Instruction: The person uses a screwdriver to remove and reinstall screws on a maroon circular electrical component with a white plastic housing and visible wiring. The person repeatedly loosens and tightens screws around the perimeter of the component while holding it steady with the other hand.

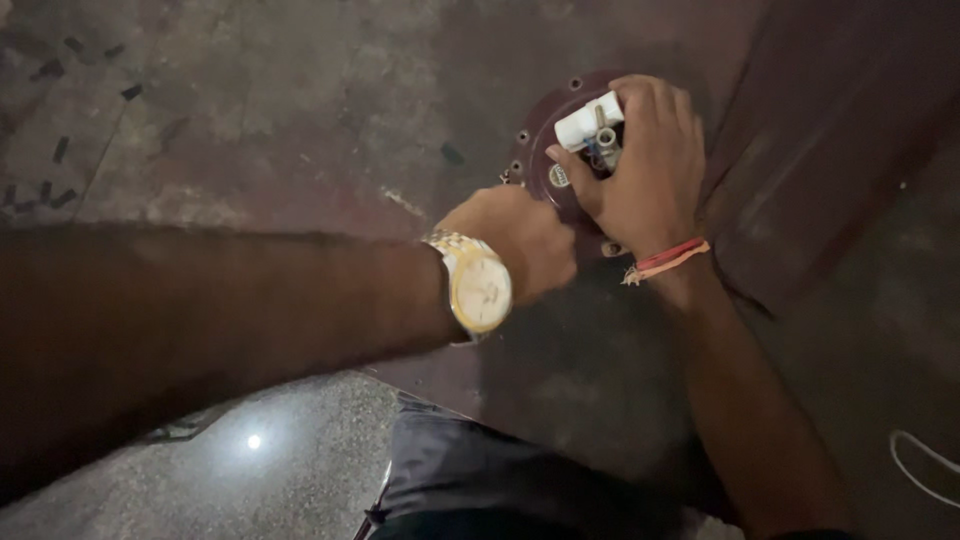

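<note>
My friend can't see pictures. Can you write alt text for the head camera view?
A right hand grips a white plastic fitting on a round dark red plate, while the left hand, wearing a gold wristwatch, rests beside it.

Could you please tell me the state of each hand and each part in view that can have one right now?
right hand: closed around the white pipe fitting, holding it on the flange.
left hand: fist pressed against the flange edge; what it grips is hidden.
white pipe fitting: held, partly covered by fingers.
round dark red flange: lying flat, bolt holes along its rim open.
wristwatch: strapped on the left wrist.
</note>
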